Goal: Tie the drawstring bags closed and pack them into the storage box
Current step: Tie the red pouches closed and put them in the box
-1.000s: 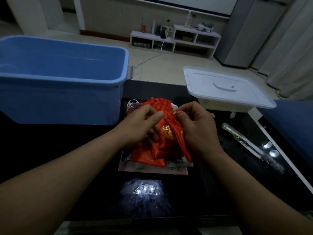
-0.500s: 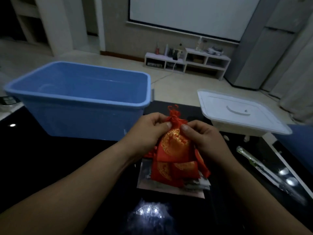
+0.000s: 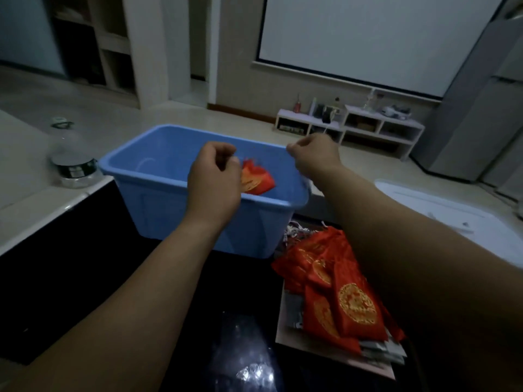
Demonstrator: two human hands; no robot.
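A red drawstring bag (image 3: 257, 179) with a gold emblem hangs over the open blue storage box (image 3: 158, 193). Its gathered top is at the curled fingers of my left hand (image 3: 215, 176), which grips it there. My right hand (image 3: 314, 157) is raised over the box's far right rim, apart from the bag. Its fingertips are pinched together as on a cord too thin to make out. A pile of several more red bags (image 3: 336, 295) lies on the black table, under my right forearm.
The box's white lid (image 3: 441, 210) lies to the right of the box. A clear jar (image 3: 75, 168) stands on the pale counter at left. Paper packets (image 3: 376, 355) lie beneath the bag pile. A low white shelf (image 3: 351, 125) is far behind.
Both hands have lifted one bag off the pile and carried it up and forward over the blue box. The hands have drawn apart, and my head has tilted upward.
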